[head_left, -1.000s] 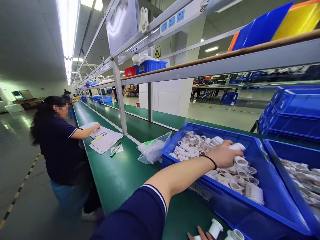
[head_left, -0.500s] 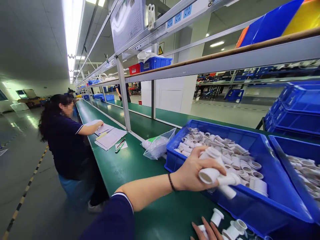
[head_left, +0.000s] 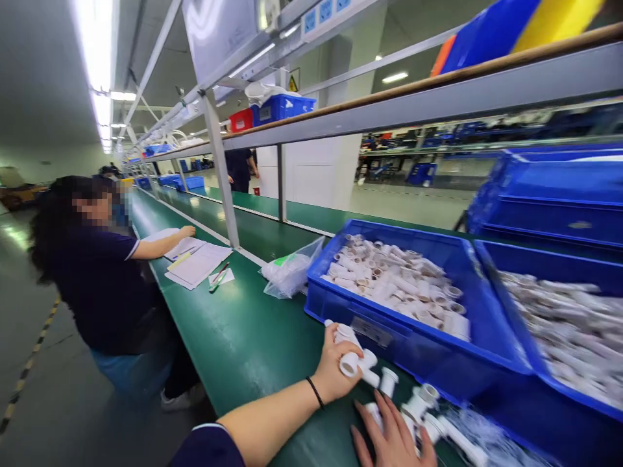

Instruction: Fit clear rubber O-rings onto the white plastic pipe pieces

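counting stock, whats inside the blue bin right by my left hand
The bin holds a heap of white plastic fittings, mostly toward its far-left end. Its floor beneath them is covered, so their depth cannot be seen.

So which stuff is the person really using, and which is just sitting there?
In use:
left hand, holding white plastic fittings
right hand, on the loose fittings on the green bench
blue bin of fittings

Just lying about:
clear plastic bag
papers and pens by the co-worker
stacked blue crates
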Motion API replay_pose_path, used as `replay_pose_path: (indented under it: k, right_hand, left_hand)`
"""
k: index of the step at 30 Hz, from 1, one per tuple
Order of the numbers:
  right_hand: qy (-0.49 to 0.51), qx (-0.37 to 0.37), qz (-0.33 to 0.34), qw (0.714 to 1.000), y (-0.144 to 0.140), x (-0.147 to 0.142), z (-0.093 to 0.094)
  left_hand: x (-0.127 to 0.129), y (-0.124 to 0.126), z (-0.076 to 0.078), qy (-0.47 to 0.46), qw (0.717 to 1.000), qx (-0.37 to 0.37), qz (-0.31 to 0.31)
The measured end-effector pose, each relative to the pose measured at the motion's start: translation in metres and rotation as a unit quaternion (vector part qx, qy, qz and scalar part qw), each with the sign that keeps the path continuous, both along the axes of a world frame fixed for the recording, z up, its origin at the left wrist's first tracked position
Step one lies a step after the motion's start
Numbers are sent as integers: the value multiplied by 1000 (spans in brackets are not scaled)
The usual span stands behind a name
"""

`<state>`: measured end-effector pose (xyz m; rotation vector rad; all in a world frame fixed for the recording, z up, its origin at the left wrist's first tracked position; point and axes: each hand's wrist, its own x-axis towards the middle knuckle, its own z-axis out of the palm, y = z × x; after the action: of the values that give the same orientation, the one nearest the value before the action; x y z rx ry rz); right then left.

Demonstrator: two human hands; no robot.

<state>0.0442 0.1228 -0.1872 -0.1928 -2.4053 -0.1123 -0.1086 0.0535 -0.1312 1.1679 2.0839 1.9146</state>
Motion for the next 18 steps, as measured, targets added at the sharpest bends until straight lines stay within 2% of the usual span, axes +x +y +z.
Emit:
replay_pose_path:
  k: [5,8,13,15,18]
  right_hand:
    - [-50,-34,-36,998,-19,7,26]
    - [-76,-51,-53,994,-22,9,31]
    - [-94,-76,-67,990,-26,11,33]
    - [-95,-90,-68,989,-27,12,35]
    - [-83,-114,-60,988,-29,11,41]
  left_hand:
    - [-1,-1,-8,45,994,-23,-94]
    - [-2,-8,-4,65,988,-38,-137]
    - [-6,-26,10,85,970,-108,-202]
    - [-8,-31,14,70,968,-113,-212]
    - [-11,-31,13,-15,983,-58,-174]
